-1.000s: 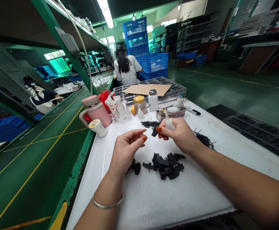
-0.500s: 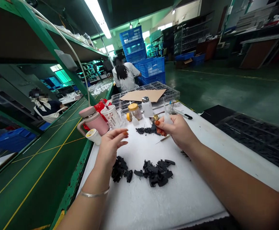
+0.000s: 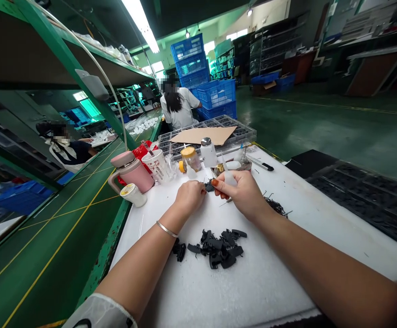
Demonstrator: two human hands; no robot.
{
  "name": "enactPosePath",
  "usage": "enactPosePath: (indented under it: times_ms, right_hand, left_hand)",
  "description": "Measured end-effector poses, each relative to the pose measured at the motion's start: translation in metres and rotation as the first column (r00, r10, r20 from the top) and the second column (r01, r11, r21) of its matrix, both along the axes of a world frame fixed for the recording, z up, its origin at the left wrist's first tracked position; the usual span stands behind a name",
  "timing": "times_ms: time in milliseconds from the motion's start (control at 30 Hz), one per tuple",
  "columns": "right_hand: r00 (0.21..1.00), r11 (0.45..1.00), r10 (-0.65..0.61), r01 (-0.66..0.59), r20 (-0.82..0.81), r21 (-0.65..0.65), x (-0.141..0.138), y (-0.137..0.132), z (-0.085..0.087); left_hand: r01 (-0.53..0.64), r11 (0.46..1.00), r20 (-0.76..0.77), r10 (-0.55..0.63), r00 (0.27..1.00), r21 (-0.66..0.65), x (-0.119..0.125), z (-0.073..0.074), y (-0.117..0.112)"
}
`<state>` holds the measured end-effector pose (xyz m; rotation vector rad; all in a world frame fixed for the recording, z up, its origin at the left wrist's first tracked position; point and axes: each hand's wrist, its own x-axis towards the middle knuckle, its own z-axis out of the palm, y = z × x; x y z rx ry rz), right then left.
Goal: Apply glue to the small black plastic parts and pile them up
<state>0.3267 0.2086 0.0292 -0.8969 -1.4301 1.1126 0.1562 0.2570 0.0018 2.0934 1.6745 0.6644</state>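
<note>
My left hand (image 3: 190, 197) is pinched closed at the fingertips on a small black plastic part (image 3: 209, 186), which sits right next to my right hand's fingers. My right hand (image 3: 239, 194) grips a white squeeze bottle (image 3: 230, 179) with a thin needle tip pointing toward that part. Below my hands on the white-topped workbench (image 3: 253, 278) lies a heap of black plastic parts (image 3: 217, 248), with a smaller cluster (image 3: 179, 250) partly hidden by my left forearm. Thin black pins (image 3: 277, 207) lie scattered to the right.
A pink mug (image 3: 132, 172), white cup (image 3: 155, 166), amber jar (image 3: 190, 158) and white bottle (image 3: 208, 152) stand along the bench's far side, before a transparent tray under cardboard (image 3: 201, 135). A black tray (image 3: 362, 196) lies right. Co-workers (image 3: 178, 107) sit beyond.
My left hand has moved forward from its open pose and closed at the fingertips beside my right hand. My forearm now covers part of the smaller cluster of black parts.
</note>
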Motion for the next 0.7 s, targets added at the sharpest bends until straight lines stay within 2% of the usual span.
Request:
enactPosePath:
  times_ms: [133,233,267,333,400,433,567,700]
  right_hand:
    - [0.999,1.0,-0.016,0.016,0.03,0.004,0.0,-0.001,0.001]
    - [0.997,1.0,0.004,-0.006,0.077,0.016,0.0,-0.002,0.001]
    - [0.995,1.0,0.018,-0.02,0.093,0.023,-0.001,-0.003,0.0]
    - [0.991,0.998,0.045,-0.049,0.123,0.034,-0.003,-0.006,0.0]
    - [0.984,0.996,0.074,-0.081,0.162,0.038,-0.007,-0.011,0.0]
    - [0.979,0.995,0.087,-0.096,0.186,0.04,-0.008,-0.013,0.001]
    - [0.952,0.987,0.132,-0.153,0.277,0.053,-0.015,-0.023,0.002]
    - [0.928,0.979,0.163,-0.195,0.335,0.065,-0.019,-0.028,0.002]
  left_hand:
    - [0.016,0.996,0.21,0.004,0.978,-0.093,-0.01,0.01,-0.002]
    - [0.064,0.983,0.416,0.014,0.909,-0.172,-0.024,0.021,-0.016]
    - [0.083,0.975,0.511,0.036,0.859,-0.207,-0.029,0.025,-0.023]
    - [0.123,0.94,0.737,0.165,0.655,-0.319,-0.038,0.03,-0.039]
    - [0.147,0.908,0.837,0.285,0.467,-0.392,-0.044,0.033,-0.054]
    - [0.148,0.901,0.854,0.319,0.411,-0.407,-0.045,0.033,-0.06]
    - [0.174,0.895,0.894,0.357,0.27,-0.41,-0.047,0.032,-0.078]
    - [0.229,0.888,0.913,0.363,0.187,-0.4,-0.046,0.028,-0.086]
